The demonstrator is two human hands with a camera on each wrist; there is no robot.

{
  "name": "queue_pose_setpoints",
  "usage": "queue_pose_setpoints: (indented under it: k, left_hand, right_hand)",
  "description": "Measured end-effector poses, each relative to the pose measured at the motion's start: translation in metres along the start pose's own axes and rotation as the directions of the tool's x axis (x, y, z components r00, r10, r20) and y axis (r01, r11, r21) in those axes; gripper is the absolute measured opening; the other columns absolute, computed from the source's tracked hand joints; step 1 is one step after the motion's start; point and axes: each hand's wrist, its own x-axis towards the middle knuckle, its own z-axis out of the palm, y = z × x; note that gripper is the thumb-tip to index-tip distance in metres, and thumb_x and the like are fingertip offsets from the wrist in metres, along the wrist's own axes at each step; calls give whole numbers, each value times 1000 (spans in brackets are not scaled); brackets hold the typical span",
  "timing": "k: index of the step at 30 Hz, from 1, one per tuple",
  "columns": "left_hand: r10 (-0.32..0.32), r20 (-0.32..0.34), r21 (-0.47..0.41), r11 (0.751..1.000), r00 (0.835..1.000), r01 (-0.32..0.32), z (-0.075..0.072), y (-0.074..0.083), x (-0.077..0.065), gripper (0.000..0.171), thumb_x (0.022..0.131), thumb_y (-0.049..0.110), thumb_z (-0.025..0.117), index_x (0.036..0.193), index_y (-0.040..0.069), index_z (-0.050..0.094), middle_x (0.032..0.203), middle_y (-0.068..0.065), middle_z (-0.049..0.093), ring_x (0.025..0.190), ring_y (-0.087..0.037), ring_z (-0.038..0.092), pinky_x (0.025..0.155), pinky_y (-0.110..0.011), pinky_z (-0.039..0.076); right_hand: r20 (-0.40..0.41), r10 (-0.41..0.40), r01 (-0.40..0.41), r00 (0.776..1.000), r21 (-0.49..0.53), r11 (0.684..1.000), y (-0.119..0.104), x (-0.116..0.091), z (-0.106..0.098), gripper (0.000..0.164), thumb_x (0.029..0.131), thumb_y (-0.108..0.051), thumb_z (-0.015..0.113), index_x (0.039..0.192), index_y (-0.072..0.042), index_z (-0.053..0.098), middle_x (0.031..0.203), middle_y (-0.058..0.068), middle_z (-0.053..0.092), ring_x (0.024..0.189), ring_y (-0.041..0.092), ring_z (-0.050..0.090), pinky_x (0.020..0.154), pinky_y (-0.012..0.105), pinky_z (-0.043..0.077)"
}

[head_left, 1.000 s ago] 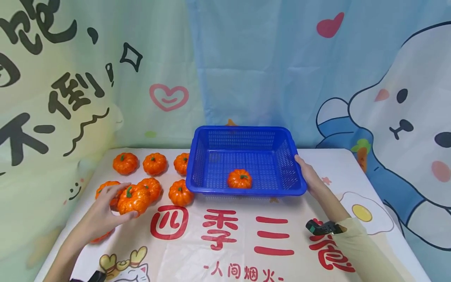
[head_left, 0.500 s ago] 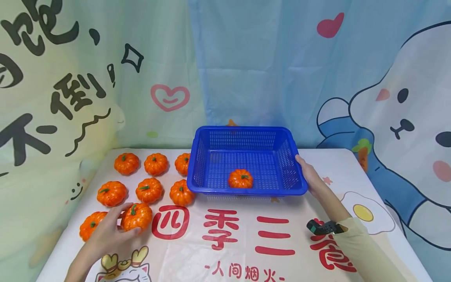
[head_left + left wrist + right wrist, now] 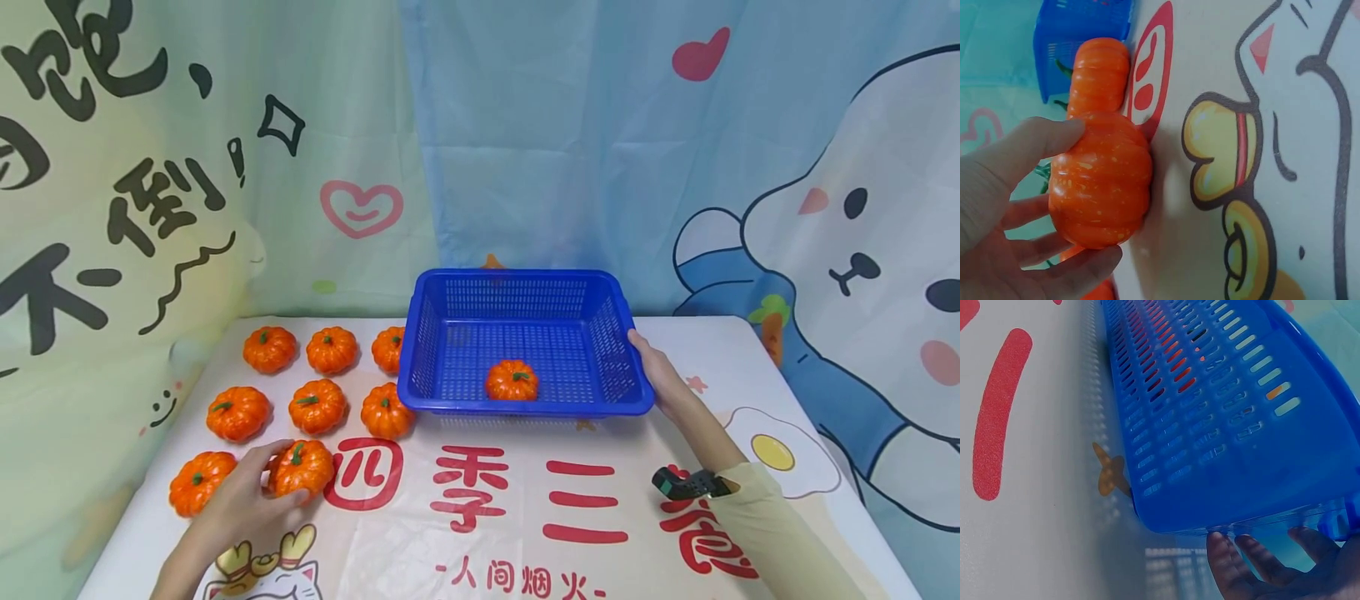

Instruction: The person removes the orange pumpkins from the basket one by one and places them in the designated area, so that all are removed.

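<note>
My left hand holds a small orange pumpkin at the front left of the table. In the left wrist view the thumb lies on one side of that pumpkin and the fingers curve round the other. A blue plastic basket stands tilted towards me at the back, with one pumpkin inside. At its right end my right hand grips the side. The right wrist view shows the fingertips against the basket's end wall; the thumb is hidden there.
Several pumpkins stand in rows left of the basket, among them a front-left pumpkin beside my left hand and a pumpkin close to the basket. A printed cloth covers the table front. A curtain hangs behind.
My left hand has brought its pumpkin down towards me, then slightly right, into the front row beside another pumpkin. The right hand and the basket have stayed in place.
</note>
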Motion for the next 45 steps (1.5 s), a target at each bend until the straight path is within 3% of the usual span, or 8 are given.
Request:
queue_pose_setpoints:
  k: [6,10,15,20,35,41,45]
  left_hand:
    - [10,7,11,1000,1000,-10,3,0,-1,91,77,47,78,144,3,36,139,-27,45,119,-40,49,96,-63,46]
    - [39,-50,71,997,998,-36,0,4,-6,94,75,46,80,145,2,34,138,-31,43,117,-44,47,93,-66,45]
    - [88,-163,113,991,983,-70,-9,21,-21,91,73,43,82,144,7,39,142,-28,40,123,-48,41,91,-70,43]
    - [168,-200,102,983,965,-150,-12,42,-30,82,73,43,82,140,11,46,138,-20,50,124,-41,46,91,-67,46]
    - [177,-150,71,983,973,-168,-4,57,-32,73,76,38,81,137,11,50,135,-17,54,120,-36,52,88,-54,55]
    - [188,-115,38,982,975,-185,-1,65,-31,71,77,40,80,136,15,52,135,-13,52,120,-32,53,87,-49,57]
    - [250,-101,25,968,963,-248,3,73,-29,66,77,38,81,134,19,54,132,-7,54,116,-26,55,87,-45,57]
  right_hand:
    - [-7,5,-5,1000,4,1000,0,0,0,84,96,-68,17,157,-11,3,158,25,21,146,40,24,122,54,14]
    - [-6,5,-4,1000,8,1000,1,0,0,83,96,-67,17,157,-11,4,158,25,23,145,39,25,122,53,15]
    - [-11,9,-8,1000,7,1000,1,0,0,84,96,-68,16,157,-11,5,157,25,25,143,38,28,121,51,19]
    - [-15,3,-3,1000,0,1000,1,0,-2,84,96,-68,15,157,-11,3,158,25,23,144,40,27,122,53,18]
    - [3,-2,2,1000,-2,1000,1,2,0,80,98,-65,16,157,-13,0,160,23,16,148,41,18,122,56,11]
    - [-13,12,-12,1000,-10,1000,0,1,1,86,96,-69,17,157,-10,4,157,25,23,144,39,26,122,52,18]
    - [-23,12,-12,1000,-12,1000,-1,1,2,88,95,-70,18,156,-8,6,155,27,25,142,38,29,121,51,20]
